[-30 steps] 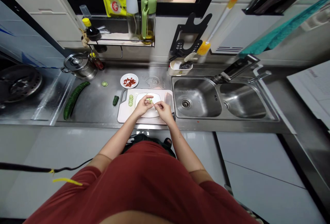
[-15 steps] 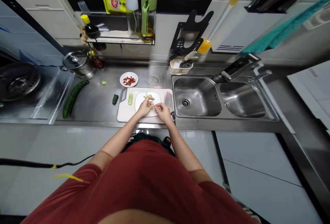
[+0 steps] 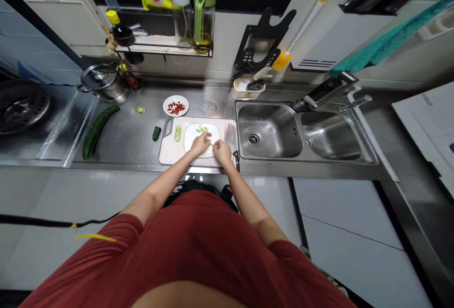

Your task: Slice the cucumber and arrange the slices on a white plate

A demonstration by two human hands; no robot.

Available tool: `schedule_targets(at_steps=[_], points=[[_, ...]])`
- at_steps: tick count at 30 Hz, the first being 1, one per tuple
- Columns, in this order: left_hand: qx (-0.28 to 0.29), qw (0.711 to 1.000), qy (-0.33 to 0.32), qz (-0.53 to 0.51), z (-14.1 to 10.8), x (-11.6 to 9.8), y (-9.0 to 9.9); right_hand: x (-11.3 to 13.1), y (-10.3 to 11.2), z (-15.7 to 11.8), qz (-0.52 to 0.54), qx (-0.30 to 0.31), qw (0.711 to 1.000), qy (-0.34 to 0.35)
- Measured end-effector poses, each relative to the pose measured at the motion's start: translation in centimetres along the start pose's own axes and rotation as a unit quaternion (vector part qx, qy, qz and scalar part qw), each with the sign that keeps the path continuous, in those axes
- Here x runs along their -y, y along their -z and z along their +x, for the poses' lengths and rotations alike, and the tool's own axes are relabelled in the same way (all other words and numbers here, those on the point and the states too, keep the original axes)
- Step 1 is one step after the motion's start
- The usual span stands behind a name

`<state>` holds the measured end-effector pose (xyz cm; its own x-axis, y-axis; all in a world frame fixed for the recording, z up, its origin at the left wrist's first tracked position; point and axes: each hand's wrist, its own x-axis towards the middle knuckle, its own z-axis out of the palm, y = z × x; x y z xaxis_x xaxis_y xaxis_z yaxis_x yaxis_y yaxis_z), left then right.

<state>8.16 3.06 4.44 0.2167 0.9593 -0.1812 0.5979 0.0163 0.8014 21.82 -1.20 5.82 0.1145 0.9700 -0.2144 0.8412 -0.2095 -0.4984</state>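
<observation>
The person stands at a steel bench [image 3: 120, 149] with both hands over a white plate [image 3: 192, 149] on a pale cutting board [image 3: 168, 154]. The left hand [image 3: 200, 144] is curled, its fingers bent down toward the middle of the plate. The right hand [image 3: 222, 152] comes in close beside it, fingertips [image 3: 214, 143] drawn together in a pinch. Between them is a small pale sliver [image 3: 212, 141], perhaps cucumber, though it is too small to make out from here, so I can't tell whether either hand has hold of it. Two or three cucumber slices [image 3: 201, 129] lie on the plate just above the hands, and a neat row of slices [image 3: 178, 133] sits on the board left of the plate. A knife [image 3: 236, 160] lies along the board's right edge. Left of the board on the bench are a cucumber stub [image 3: 156, 133], a lone slice [image 3: 141, 109] and a long cucumber [image 3: 95, 130]. Behind the board is a small plate of chopped red chilli [image 3: 166, 107], and the sink [image 3: 255, 118] lies to the right.
</observation>
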Motion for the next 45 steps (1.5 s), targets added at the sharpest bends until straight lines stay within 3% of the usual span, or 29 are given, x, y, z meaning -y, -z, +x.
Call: schedule_targets(at_steps=[9, 15, 20, 35, 45], points=[[-0.013, 0.995, -0.034, 0.097, 0.4, -1.1, -0.2, 1.0, -0.2, 0.1, -0.085, 0.021, 0.996, -0.006], [-0.031, 0.989, -0.062, 0.131, -0.7, -0.5, 0.2, 0.5, 0.3, -1.2, -0.092, 0.009, 0.996, 0.019], [-0.029, 0.987, -0.046, 0.151, -1.4, -0.1, 0.1, 0.2, 0.5, -2.0, -0.126, 0.032, 0.991, 0.033], [-0.030, 0.984, -0.011, 0.175, 0.9, -1.1, 0.1, 0.5, 0.5, 0.1, -0.149, 0.037, 0.988, 0.025], [-0.031, 0.983, -0.021, 0.179, 1.9, -1.1, 0.3, 0.8, 0.6, 1.0, -0.145, 0.031, 0.989, 0.022]])
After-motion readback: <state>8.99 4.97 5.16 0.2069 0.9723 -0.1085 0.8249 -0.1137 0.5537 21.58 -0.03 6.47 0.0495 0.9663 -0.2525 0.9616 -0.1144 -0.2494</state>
